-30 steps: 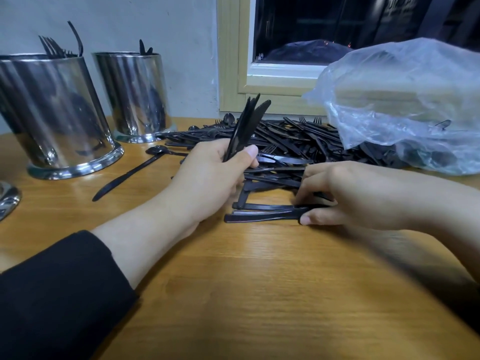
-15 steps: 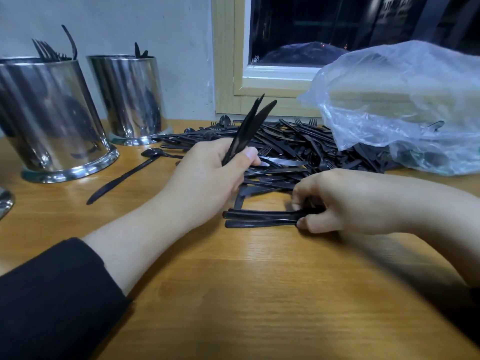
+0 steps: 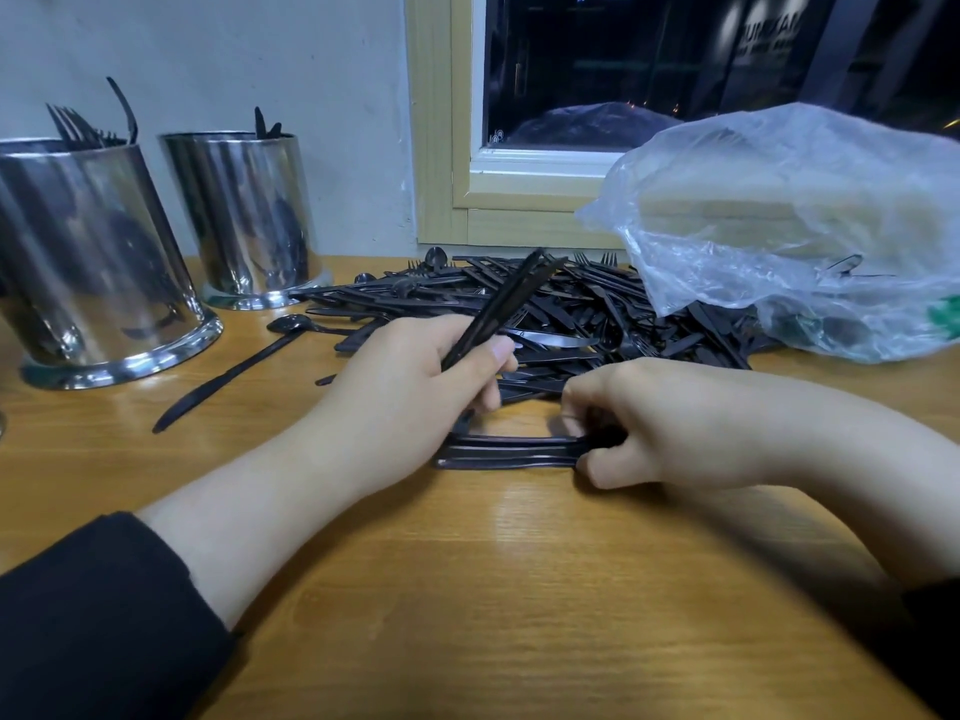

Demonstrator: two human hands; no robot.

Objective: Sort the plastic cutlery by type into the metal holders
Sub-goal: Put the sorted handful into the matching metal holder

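A heap of black plastic cutlery (image 3: pixel 561 304) lies on the wooden table (image 3: pixel 467 589) below the window. My left hand (image 3: pixel 415 387) grips a bundle of black knives (image 3: pixel 498 309) that points up and to the right. My right hand (image 3: pixel 670 423) curls its fingers round the ends of a few knives (image 3: pixel 509 452) lying flat on the table in front of the heap. Two metal holders stand at the left: the near holder (image 3: pixel 88 252) has forks in it, the far holder (image 3: pixel 244 215) shows a few black tips.
A clear plastic bag (image 3: pixel 795 226) lies on the right part of the heap. One black spoon (image 3: pixel 234 368) lies alone between the holders and my left hand. The wall and a window frame (image 3: pixel 441 148) stand right behind the heap.
My right hand has drawn a few knives toward me out of the heap and curled round their ends. The bundle in my left hand has tilted a little lower.
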